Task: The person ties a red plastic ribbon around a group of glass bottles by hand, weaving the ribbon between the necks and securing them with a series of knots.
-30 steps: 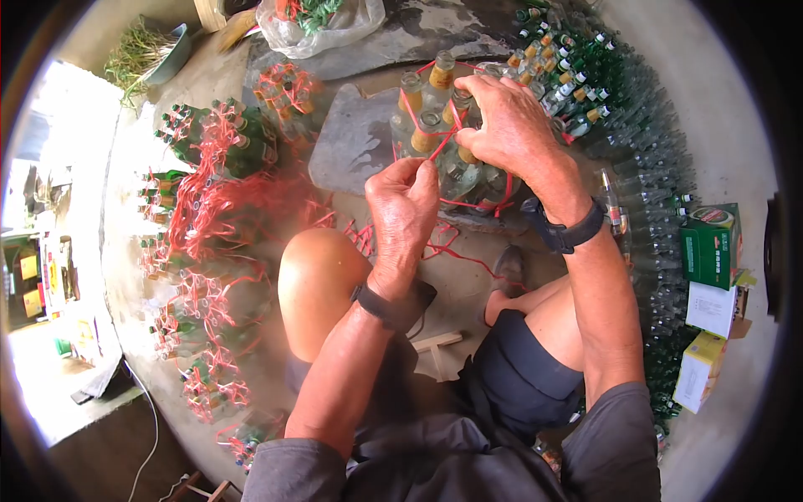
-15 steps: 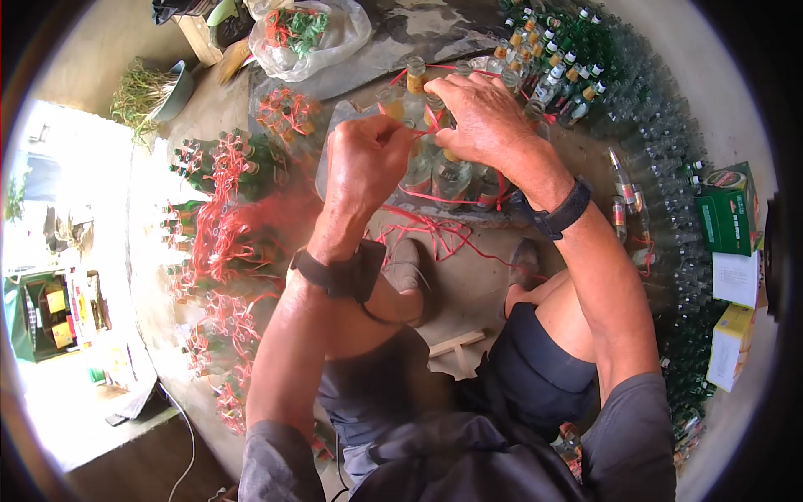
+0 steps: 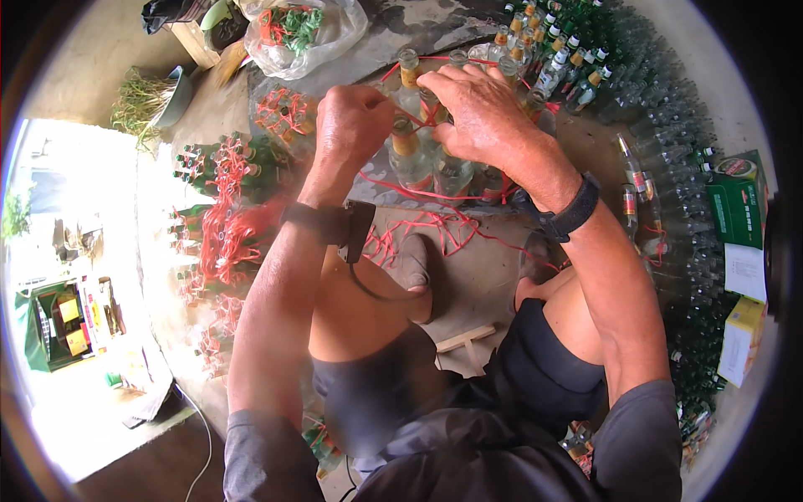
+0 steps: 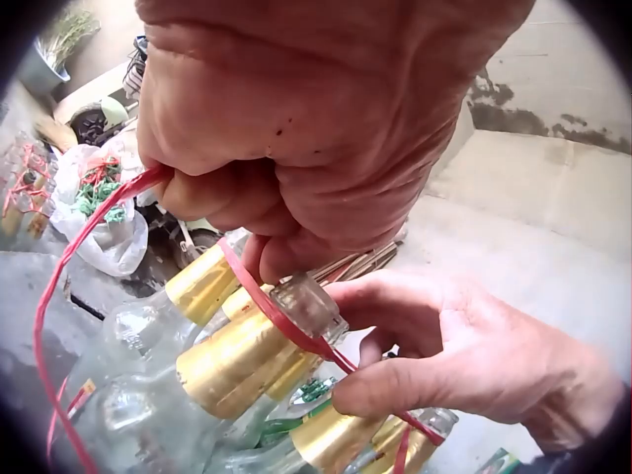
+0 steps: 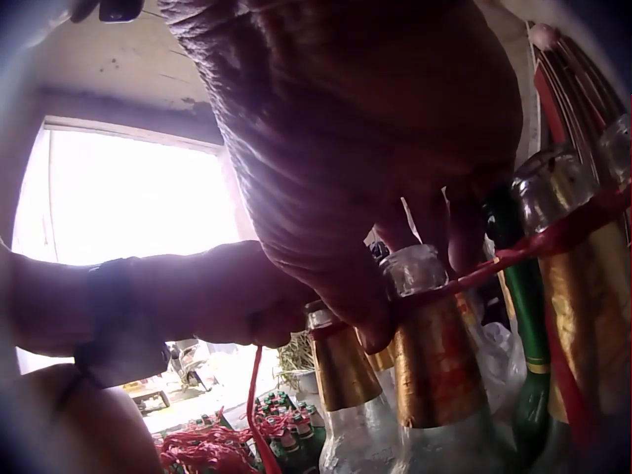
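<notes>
In the head view my left hand (image 3: 351, 125) is a fist gripping a red plastic strip (image 4: 272, 308), whose tail loops down from the fist in the left wrist view. Beside it, my right hand (image 3: 485, 113) reaches over a cluster of clear glass bottles (image 3: 412, 161) with gold foil necks. Its thumb (image 4: 370, 390) presses the strip at a bottle neck, while the other fingers bend round behind the bottle mouth (image 5: 415, 267). The strip crosses between the necks near that thumb. More red strip runs around the outside of the cluster. The left fingertips are tucked out of sight.
Green bottles bundled with red strips (image 3: 230, 209) stand to the left. Many loose bottles (image 3: 661, 151) line the right, beside boxes (image 3: 736, 201). A plastic bag of twine (image 3: 305, 38) lies at the back. Loose red strip (image 3: 447, 230) trails on the floor near my feet.
My left hand has moved forward and left, drawing the strip away from the right hand. The right hand stays over the bottle necks. The left knee no longer stands raised near the bottles.
</notes>
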{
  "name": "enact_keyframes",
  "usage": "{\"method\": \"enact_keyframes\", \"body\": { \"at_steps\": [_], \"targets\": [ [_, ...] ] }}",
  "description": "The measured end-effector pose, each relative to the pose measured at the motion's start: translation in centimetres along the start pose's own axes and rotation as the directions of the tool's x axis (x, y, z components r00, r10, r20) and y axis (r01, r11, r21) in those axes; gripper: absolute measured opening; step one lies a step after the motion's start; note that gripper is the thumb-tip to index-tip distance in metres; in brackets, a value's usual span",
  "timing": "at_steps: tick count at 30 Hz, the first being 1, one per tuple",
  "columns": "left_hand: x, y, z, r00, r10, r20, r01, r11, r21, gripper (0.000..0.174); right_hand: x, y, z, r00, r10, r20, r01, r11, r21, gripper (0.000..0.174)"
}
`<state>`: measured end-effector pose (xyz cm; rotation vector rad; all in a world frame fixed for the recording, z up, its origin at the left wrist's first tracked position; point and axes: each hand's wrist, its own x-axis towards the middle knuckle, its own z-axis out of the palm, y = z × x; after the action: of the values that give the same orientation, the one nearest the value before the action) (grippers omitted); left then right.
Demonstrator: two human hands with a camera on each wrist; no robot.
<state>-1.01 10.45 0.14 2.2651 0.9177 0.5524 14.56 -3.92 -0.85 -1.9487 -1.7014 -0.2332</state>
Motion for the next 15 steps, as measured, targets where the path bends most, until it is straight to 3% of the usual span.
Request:
{"method": "enact_keyframes", "body": {
  "at_steps": [5, 9, 11, 15],
  "targets": [
    [-1.2, -0.4, -0.2, 0.997, -0.076, -0.007, 0.074, 0.989, -0.129, 0.020, -0.1, 0.0, 0.1, 1.000, -0.004, -0.019, 0.004, 1.000, -0.007, 0.032],
    [-2.4, -0.4, 0.1, 0.995, -0.050, -0.081, 0.033, 0.980, -0.196, 0.022, -0.2, 0.0, 0.0, 1.000, 0.002, -0.001, -0.002, 1.000, 0.000, 0.033],
    [-3.1, -0.4, 0.1, 0.986, -0.162, -0.046, 0.137, 0.931, -0.338, 0.023, -0.2, -0.1, 0.0, 1.000, 0.011, 0.026, -0.011, 1.000, 0.015, 0.032],
    [-4.1, -0.9, 0.5, 0.979, -0.202, -0.025, 0.158, 0.829, -0.537, 0.023, 0.0, 0.0, 0.0, 0.999, 0.032, 0.039, -0.032, 0.999, -0.002, 0.036]
  ]
}}
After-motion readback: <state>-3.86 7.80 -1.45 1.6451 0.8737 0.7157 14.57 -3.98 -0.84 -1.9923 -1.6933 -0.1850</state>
